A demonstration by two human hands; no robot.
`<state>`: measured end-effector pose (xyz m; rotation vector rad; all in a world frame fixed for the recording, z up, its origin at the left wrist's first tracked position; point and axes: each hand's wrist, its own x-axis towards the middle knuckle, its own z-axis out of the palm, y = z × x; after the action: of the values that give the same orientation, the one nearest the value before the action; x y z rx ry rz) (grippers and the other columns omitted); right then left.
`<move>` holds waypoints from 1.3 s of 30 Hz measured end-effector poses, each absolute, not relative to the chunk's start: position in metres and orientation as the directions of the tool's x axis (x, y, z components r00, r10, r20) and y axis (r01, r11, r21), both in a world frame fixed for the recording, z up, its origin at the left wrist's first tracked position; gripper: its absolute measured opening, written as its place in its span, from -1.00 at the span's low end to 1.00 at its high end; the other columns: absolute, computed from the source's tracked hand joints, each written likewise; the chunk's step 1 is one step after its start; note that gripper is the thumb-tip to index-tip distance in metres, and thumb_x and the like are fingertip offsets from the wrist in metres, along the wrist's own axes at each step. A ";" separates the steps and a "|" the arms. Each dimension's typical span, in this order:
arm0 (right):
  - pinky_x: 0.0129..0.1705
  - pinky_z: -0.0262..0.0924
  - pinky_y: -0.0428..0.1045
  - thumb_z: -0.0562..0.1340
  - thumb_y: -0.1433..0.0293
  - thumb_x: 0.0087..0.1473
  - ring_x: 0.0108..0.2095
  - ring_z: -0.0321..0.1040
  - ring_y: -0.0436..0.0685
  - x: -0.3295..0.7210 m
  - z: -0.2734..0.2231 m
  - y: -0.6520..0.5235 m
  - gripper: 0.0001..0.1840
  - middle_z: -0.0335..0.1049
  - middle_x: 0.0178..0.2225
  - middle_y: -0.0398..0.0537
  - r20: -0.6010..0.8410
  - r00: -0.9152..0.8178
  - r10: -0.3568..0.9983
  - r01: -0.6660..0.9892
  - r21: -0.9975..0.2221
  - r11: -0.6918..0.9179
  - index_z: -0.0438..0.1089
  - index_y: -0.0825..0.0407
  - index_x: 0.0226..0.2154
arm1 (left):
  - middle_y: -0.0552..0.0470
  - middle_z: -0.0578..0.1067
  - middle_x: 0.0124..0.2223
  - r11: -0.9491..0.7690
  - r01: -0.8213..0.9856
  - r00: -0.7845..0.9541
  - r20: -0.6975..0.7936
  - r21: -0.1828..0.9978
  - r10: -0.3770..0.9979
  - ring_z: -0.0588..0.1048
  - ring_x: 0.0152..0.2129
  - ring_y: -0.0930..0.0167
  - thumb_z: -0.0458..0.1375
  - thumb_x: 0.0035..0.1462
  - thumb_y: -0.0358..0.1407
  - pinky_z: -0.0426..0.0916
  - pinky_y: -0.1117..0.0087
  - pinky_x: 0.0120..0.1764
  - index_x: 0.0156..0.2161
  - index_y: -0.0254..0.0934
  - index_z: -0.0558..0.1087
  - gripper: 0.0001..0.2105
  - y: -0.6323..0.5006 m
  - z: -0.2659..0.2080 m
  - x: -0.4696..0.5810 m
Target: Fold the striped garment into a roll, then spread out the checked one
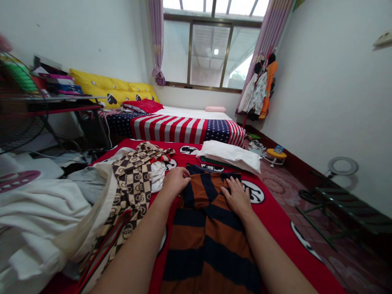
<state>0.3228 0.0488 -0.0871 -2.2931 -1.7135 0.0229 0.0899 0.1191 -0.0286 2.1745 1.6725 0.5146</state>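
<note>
Cloth in brown and navy stripes (188, 237) lies along the middle of the red cover (278, 245), running from the near edge toward the far one. I take the step in hand to be smoothing or arranging its upper end. The right hand (239, 198) rests on it with fingers spread; the left hand (176, 179) has curled fingers at its upper left edge, though whether they pinch it I cannot tell. The next move seems to call for a light touch, such soft fabric creasing easily. A checked garment (134, 175) and white cloth (45, 208) heap along the cover's left edge; a white folded piece (231, 155) sits at its far right corner. Beyond stand a bed with a flag-patterned spread (171, 126) and a window (211, 53).
</note>
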 end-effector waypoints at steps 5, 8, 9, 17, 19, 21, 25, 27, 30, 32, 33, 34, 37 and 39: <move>0.24 -0.27 0.36 -0.07 0.12 0.25 0.33 -0.26 0.19 0.323 -0.087 0.049 -0.41 -0.14 0.33 -0.05 0.146 0.294 0.945 0.940 -0.222 -0.258 0.10 0.01 0.24 | -0.08 0.53 -0.05 -0.236 0.883 0.187 0.157 0.406 0.970 0.49 -0.13 0.23 0.25 -0.04 -0.21 0.35 0.34 -0.15 -0.06 -0.16 0.50 -0.62 0.118 -0.045 0.094; 0.25 -0.28 0.36 -0.07 0.11 0.25 0.33 -0.28 0.19 0.324 -0.088 0.049 -0.41 -0.15 0.34 -0.05 0.140 0.295 0.945 0.938 -0.230 -0.259 0.10 0.00 0.24 | 0.00 0.57 -0.18 -0.224 0.893 0.171 0.165 0.391 0.971 0.51 -0.20 0.28 0.20 0.01 -0.23 0.36 0.39 -0.23 -0.21 -0.11 0.56 -0.80 0.119 -0.050 0.093; 0.25 -0.29 0.36 -0.07 0.11 0.24 0.33 -0.28 0.19 0.324 -0.088 0.049 -0.41 -0.15 0.34 -0.05 0.140 0.296 0.945 0.938 -0.232 -0.259 0.10 0.00 0.24 | 0.00 0.57 -0.19 -0.214 0.899 0.156 0.177 0.381 0.972 0.51 -0.21 0.27 0.18 0.03 -0.22 0.36 0.38 -0.24 -0.22 -0.10 0.56 -0.81 0.119 -0.050 0.093; 0.24 -0.27 0.36 -0.05 0.12 0.24 0.33 -0.25 0.21 0.324 -0.088 0.049 -0.41 -0.13 0.33 -0.06 0.153 0.292 0.944 0.939 -0.230 -0.254 0.11 0.00 0.23 | -0.05 0.48 -0.16 -0.218 0.933 0.119 0.327 0.286 0.938 0.51 -0.28 0.25 0.14 0.08 -0.27 0.37 0.33 -0.27 -0.17 -0.13 0.51 -0.80 0.111 -0.054 0.102; 0.24 -0.27 0.37 -0.04 0.12 0.24 0.33 -0.25 0.21 0.323 -0.087 0.048 -0.42 -0.13 0.33 -0.07 0.155 0.292 0.944 0.940 -0.229 -0.253 0.11 0.00 0.23 | -0.04 0.47 -0.16 -0.262 0.913 0.129 0.389 0.312 0.912 0.51 -0.30 0.28 0.14 0.08 -0.31 0.37 0.35 -0.29 -0.14 -0.16 0.49 -0.78 0.108 -0.052 0.105; 0.24 -0.26 0.36 -0.04 0.13 0.25 0.33 -0.25 0.21 0.322 -0.085 0.047 -0.42 -0.12 0.33 -0.06 0.158 0.288 0.944 0.942 -0.224 -0.250 0.11 0.01 0.23 | -0.01 0.48 -0.20 -0.343 0.865 0.175 0.421 0.367 0.890 0.50 -0.29 0.32 0.14 0.07 -0.35 0.36 0.39 -0.28 -0.19 -0.18 0.50 -0.82 0.107 -0.049 0.109; 0.23 -0.24 0.34 -0.03 0.15 0.25 0.32 -0.22 0.22 0.321 -0.085 0.046 -0.45 -0.08 0.32 -0.02 0.176 0.275 0.945 0.948 -0.215 -0.236 0.14 0.01 0.21 | 0.04 0.53 -0.27 -0.515 0.703 0.381 0.353 0.491 0.855 0.49 -0.31 0.39 0.16 0.05 -0.39 0.36 0.45 -0.23 -0.31 -0.20 0.56 -0.86 0.108 -0.050 0.116; 0.23 -0.23 0.34 -0.02 0.16 0.25 0.32 -0.20 0.22 0.322 -0.086 0.046 -0.47 -0.05 0.31 -0.01 0.189 0.271 0.944 0.948 -0.221 -0.228 0.17 0.00 0.20 | 0.02 0.56 -0.27 -0.570 0.641 0.447 0.354 0.514 0.822 0.49 -0.32 0.40 0.14 0.05 -0.44 0.37 0.44 -0.20 -0.29 -0.23 0.58 -0.82 0.110 -0.052 0.120; 0.23 -0.23 0.34 -0.01 0.16 0.24 0.31 -0.19 0.23 0.322 -0.086 0.046 -0.47 -0.04 0.30 -0.01 0.203 0.268 0.942 0.947 -0.238 -0.218 0.18 0.00 0.19 | 0.00 0.57 -0.26 -0.642 0.546 0.491 0.415 0.538 0.766 0.51 -0.29 0.40 0.09 0.05 -0.52 0.37 0.44 -0.16 -0.25 -0.27 0.59 -0.75 0.110 -0.053 0.126; 0.23 -0.22 0.34 0.00 0.16 0.24 0.31 -0.18 0.23 0.322 -0.086 0.046 -0.47 -0.03 0.30 -0.01 0.205 0.267 0.942 0.946 -0.241 -0.216 0.18 0.00 0.19 | 0.01 0.59 -0.24 -0.676 0.468 0.525 0.436 0.569 0.731 0.52 -0.27 0.41 0.06 0.07 -0.54 0.38 0.45 -0.14 -0.24 -0.26 0.58 -0.72 0.108 -0.053 0.130; 0.22 -0.22 0.34 0.00 0.17 0.24 0.31 -0.18 0.24 0.322 -0.086 0.046 -0.47 -0.03 0.30 -0.01 0.206 0.265 0.942 0.947 -0.241 -0.214 0.18 0.01 0.19 | 0.01 0.59 -0.22 -0.687 0.439 0.551 0.430 0.579 0.715 0.52 -0.25 0.41 0.04 0.09 -0.54 0.38 0.44 -0.13 -0.22 -0.25 0.58 -0.71 0.107 -0.054 0.132; 0.22 -0.21 0.35 0.00 0.17 0.24 0.31 -0.17 0.24 0.322 -0.086 0.046 -0.48 -0.02 0.30 0.00 0.208 0.263 0.942 0.947 -0.241 -0.211 0.19 0.01 0.18 | 0.02 0.59 -0.19 -0.699 0.424 0.588 0.411 0.576 0.696 0.53 -0.22 0.42 0.03 0.09 -0.54 0.38 0.44 -0.09 -0.19 -0.25 0.57 -0.69 0.107 -0.055 0.134; 0.20 -0.18 0.36 0.02 0.18 0.24 0.30 -0.15 0.26 0.323 -0.088 0.045 -0.49 0.00 0.29 0.02 0.223 0.254 0.941 0.949 -0.248 -0.197 0.20 0.02 0.17 | -0.02 0.52 0.01 -0.729 0.451 0.691 0.316 0.515 0.651 0.45 -0.01 0.35 0.05 0.09 -0.53 0.26 0.31 0.10 -0.05 -0.25 0.51 -0.65 0.106 -0.065 0.137; 0.19 -0.18 0.37 0.04 0.20 0.23 0.30 -0.13 0.29 0.323 -0.088 0.044 -0.51 0.04 0.27 0.06 0.245 0.251 0.937 0.948 -0.258 -0.187 0.22 0.03 0.15 | -0.04 0.37 0.18 -0.741 0.495 0.726 0.253 0.453 0.640 0.27 0.16 0.28 0.06 0.13 -0.47 0.09 0.12 0.21 0.06 -0.23 0.43 -0.62 0.108 -0.074 0.136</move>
<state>0.3226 0.0442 -0.0879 -2.1760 -1.7288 -0.0448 0.1356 0.1078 -0.0737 2.5755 0.8800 0.5666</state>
